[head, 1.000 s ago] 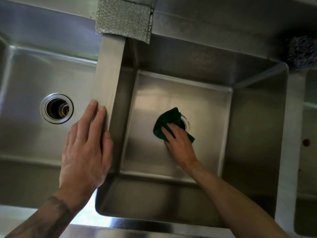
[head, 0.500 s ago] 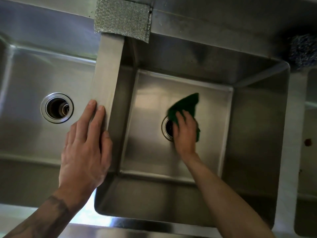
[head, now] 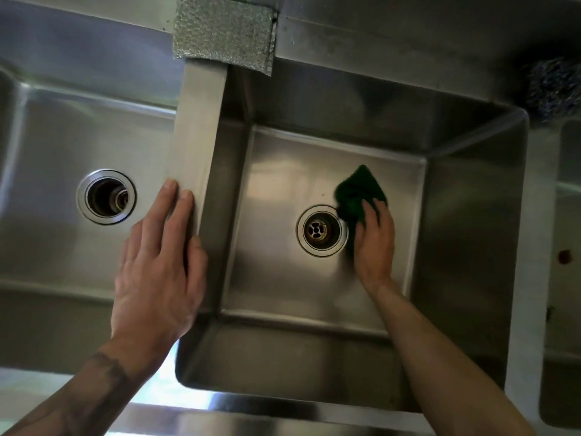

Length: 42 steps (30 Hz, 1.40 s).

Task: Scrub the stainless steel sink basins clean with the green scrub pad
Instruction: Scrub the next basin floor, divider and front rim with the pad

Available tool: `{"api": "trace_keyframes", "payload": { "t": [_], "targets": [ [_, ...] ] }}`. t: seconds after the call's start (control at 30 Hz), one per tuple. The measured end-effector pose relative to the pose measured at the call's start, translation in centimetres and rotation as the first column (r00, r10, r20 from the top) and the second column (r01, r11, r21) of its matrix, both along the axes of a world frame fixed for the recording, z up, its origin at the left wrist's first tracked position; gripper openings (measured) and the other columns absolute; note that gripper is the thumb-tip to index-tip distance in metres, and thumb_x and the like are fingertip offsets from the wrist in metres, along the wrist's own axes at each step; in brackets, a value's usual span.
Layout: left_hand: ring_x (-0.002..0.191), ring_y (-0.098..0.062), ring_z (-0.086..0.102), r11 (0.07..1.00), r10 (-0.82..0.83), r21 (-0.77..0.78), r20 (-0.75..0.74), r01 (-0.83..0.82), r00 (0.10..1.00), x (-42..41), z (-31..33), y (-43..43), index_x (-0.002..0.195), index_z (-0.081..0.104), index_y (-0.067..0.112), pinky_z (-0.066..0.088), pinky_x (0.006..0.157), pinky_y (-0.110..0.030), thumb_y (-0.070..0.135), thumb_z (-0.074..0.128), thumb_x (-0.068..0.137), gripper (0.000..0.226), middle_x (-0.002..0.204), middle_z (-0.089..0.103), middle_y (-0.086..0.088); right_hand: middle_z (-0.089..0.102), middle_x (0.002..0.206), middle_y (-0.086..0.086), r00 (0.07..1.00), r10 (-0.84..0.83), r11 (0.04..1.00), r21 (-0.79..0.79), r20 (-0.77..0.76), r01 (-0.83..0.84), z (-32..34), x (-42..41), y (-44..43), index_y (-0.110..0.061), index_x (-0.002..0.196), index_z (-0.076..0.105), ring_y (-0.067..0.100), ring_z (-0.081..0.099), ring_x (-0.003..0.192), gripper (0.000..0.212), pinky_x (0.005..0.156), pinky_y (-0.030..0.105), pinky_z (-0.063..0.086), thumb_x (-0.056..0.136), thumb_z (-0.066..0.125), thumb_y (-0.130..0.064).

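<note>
Right hand (head: 374, 243) clamped on green scrub pad (head: 361, 190) just right of drain (head: 321, 230), left hand (head: 157, 265) flat; I press firmly, overlapping circles.

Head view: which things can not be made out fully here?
All in the head view.
The green scrub pad: lower part hidden under the right hand.
The right-most basin: cut off by the right edge.
The grey tangled lump, top right: too dim and blurred to identify.

Brushed steel sink basin (head: 320, 287), coarse green scrub pad (head: 358, 191); textured silver cloth (head: 224, 31)
</note>
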State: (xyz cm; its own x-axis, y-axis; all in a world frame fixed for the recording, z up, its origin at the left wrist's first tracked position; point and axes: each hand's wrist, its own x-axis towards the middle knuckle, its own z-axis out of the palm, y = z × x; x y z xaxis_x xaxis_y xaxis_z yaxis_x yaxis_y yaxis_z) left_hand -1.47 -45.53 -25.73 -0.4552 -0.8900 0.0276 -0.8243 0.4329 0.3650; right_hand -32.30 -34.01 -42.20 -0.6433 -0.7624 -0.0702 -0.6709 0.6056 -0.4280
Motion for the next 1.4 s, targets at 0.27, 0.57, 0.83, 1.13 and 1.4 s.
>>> {"api": "trace_keyframes", "payload": {
  "t": [0.27, 0.57, 0.83, 1.13, 1.4],
  "targets": [
    [0.143, -0.041, 0.047, 1.000, 0.003, 0.030, 0.009, -0.004, 1.000, -0.1, 0.5, 0.1, 0.159, 0.041, 0.003, 0.043, 0.117, -0.056, 0.025, 0.039, 0.107, 0.056, 0.171, 0.032, -0.013, 0.032, 0.165, 0.014, 0.928, -0.173, 0.968, -0.118, 0.330, 0.222, 0.9, 5.7, -10.0, -0.020, 0.160, 0.033, 0.030, 0.034, 0.150, 0.054, 0.125, 0.047, 0.030, 0.111, 0.042, -0.038],
    [0.138, -0.042, 0.051, 0.999, -0.013, 0.047, -0.005, 0.014, 1.000, 0.0, 0.3, -0.1, 0.159, 0.041, 0.002, 0.045, 0.114, -0.056, 0.021, 0.044, 0.106, 0.056, 0.171, 0.032, -0.014, 0.034, 0.162, 0.012, 0.817, 0.023, 0.988, -0.136, 0.576, 0.068, 1.7, 12.8, -18.8, -0.020, 0.158, 0.040, 0.026, 0.031, 0.151, 0.049, 0.124, 0.035, 0.024, 0.111, 0.043, -0.034],
    [0.128, -0.042, 0.056, 0.999, -0.004, 0.041, -0.010, 0.004, 1.000, 0.0, 0.3, 0.0, 0.158, 0.042, 0.002, 0.051, 0.106, -0.057, 0.020, 0.046, 0.105, 0.057, 0.169, 0.035, -0.015, 0.063, 0.141, 0.001, 0.438, -0.076, 0.897, -0.130, 0.896, 0.422, 4.9, 14.2, -19.5, -0.022, 0.148, 0.055, 0.019, 0.058, 0.132, 0.047, 0.116, 0.041, 0.044, 0.108, 0.047, -0.045],
    [0.134, -0.036, 0.053, 0.999, -0.024, 0.022, -0.015, 0.024, 1.000, 0.3, -0.3, 0.0, 0.161, 0.037, 0.006, 0.047, 0.113, -0.051, 0.025, 0.039, 0.108, 0.057, 0.171, 0.031, -0.012, 0.045, 0.160, -0.001, 0.357, -0.117, 0.882, -0.069, 0.927, 0.467, 5.5, 15.0, -21.4, -0.019, 0.157, 0.042, 0.013, 0.041, 0.147, 0.050, 0.108, 0.014, 0.028, 0.112, 0.040, -0.039],
    [0.133, -0.036, 0.053, 0.999, -0.033, 0.004, -0.008, 0.033, 0.999, 0.3, -0.4, 0.0, 0.161, 0.038, 0.005, 0.045, 0.113, -0.048, 0.023, 0.042, 0.107, 0.057, 0.171, 0.031, -0.013, 0.067, 0.133, -0.009, 0.586, -0.113, 0.753, -0.315, 0.803, 0.578, 8.5, 16.1, -21.5, -0.025, 0.138, 0.062, -0.002, 0.060, 0.120, 0.035, 0.093, 0.002, 0.040, 0.104, 0.060, -0.032]
  ]
}}
